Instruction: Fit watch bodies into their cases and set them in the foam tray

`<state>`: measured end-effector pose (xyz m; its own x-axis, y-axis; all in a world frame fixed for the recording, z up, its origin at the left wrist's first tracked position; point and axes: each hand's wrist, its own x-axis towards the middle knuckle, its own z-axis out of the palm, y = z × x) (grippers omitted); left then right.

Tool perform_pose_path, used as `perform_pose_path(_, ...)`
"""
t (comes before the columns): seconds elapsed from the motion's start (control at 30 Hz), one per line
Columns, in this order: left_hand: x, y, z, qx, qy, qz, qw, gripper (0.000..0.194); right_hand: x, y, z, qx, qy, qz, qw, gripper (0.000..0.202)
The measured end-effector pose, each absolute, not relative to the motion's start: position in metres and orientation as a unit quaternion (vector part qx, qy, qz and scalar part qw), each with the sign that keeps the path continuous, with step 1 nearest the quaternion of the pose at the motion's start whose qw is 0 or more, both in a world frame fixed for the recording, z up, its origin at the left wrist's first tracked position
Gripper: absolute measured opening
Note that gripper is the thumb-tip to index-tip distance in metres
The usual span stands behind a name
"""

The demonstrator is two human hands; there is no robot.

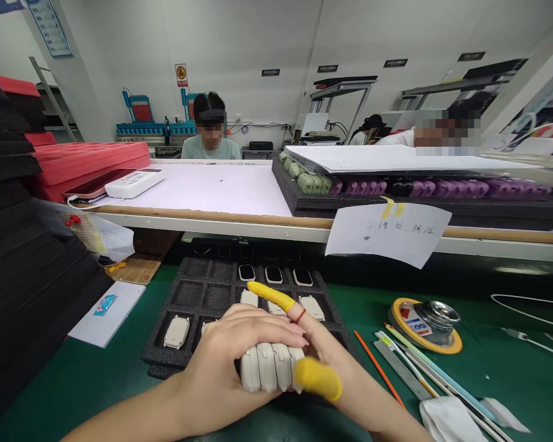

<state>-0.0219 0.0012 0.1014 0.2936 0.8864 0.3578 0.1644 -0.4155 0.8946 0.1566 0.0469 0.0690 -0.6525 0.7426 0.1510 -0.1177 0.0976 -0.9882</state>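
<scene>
A row of several off-white watch-like cases stands side by side between my two hands. My left hand wraps round the row from the left, its fingers over the top. At the right end, my right hand grips the row; its thumb and one finger wear yellow finger covers, and that finger stretches out over the tray. Behind the hands lies a black foam tray with square pockets. It holds a pale case at the left and several dark-faced ones, such as one at the back.
A yellow-rimmed tape reel, an orange stick, a steel ruler and a crumpled white cloth lie at the right. Black foam sheets stack up at the left. A shelf edge crosses beyond the tray; a person sits behind.
</scene>
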Motion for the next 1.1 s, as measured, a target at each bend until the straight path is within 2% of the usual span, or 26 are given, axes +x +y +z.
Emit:
perform_pose_path(0.07,-0.022,0.001,0.098,0.73,0.37,0.441,0.368,0.023,0.148,0.042,0.07,-0.243,-0.644,0.629,0.362,0.095)
perform_pose_path(0.13,-0.023,-0.003,0.097,0.733,0.384,0.429,0.362,0.029,0.143,0.037,0.071,-0.271,-0.638,0.607,0.389,0.103)
perform_pose_path(0.2,-0.025,-0.007,0.097,0.711,0.407,0.424,0.384,0.053,0.142,0.033,0.071,-0.301,-0.644,0.563,0.422,0.1)
perform_pose_path(0.3,-0.028,-0.01,0.099,0.633,0.429,0.404,0.502,0.113,0.146,0.032,0.071,-0.303,-0.668,0.493,0.468,0.073)
perform_pose_path(0.33,-0.028,-0.01,0.099,0.594,0.416,0.401,0.56,0.123,0.147,0.032,0.072,-0.289,-0.678,0.482,0.474,0.065)
perform_pose_path(0.37,-0.028,-0.009,0.099,0.554,0.393,0.398,0.617,0.122,0.149,0.033,0.073,-0.275,-0.688,0.473,0.476,0.06)
perform_pose_path(0.4,-0.027,-0.007,0.099,0.518,0.368,0.394,0.664,0.11,0.149,0.033,0.073,-0.266,-0.7,0.461,0.477,0.06)
perform_pose_path(0.47,-0.025,-0.002,0.098,0.477,0.336,0.385,0.715,0.072,0.151,0.034,0.072,-0.265,-0.719,0.432,0.475,0.066)
perform_pose_path(0.53,-0.024,0.002,0.098,0.473,0.339,0.38,0.72,0.049,0.151,0.034,0.07,-0.273,-0.728,0.413,0.474,0.074)
perform_pose_path(0.7,-0.027,0.005,0.097,0.471,0.324,0.386,0.724,0.048,0.151,0.036,0.069,-0.258,-0.74,0.396,0.479,0.072)
perform_pose_path(0.83,-0.034,0.005,0.094,0.461,0.292,0.378,0.748,0.045,0.15,0.038,0.073,-0.244,-0.752,0.368,0.488,0.081)
perform_pose_path(1.0,-0.035,0.004,0.09,0.451,0.294,0.372,0.756,0.053,0.151,0.038,0.072,-0.246,-0.76,0.334,0.5,0.073)
perform_pose_path(1.1,-0.035,0.003,0.089,0.418,0.277,0.371,0.782,0.058,0.152,0.039,0.07,-0.243,-0.76,0.342,0.496,0.075)
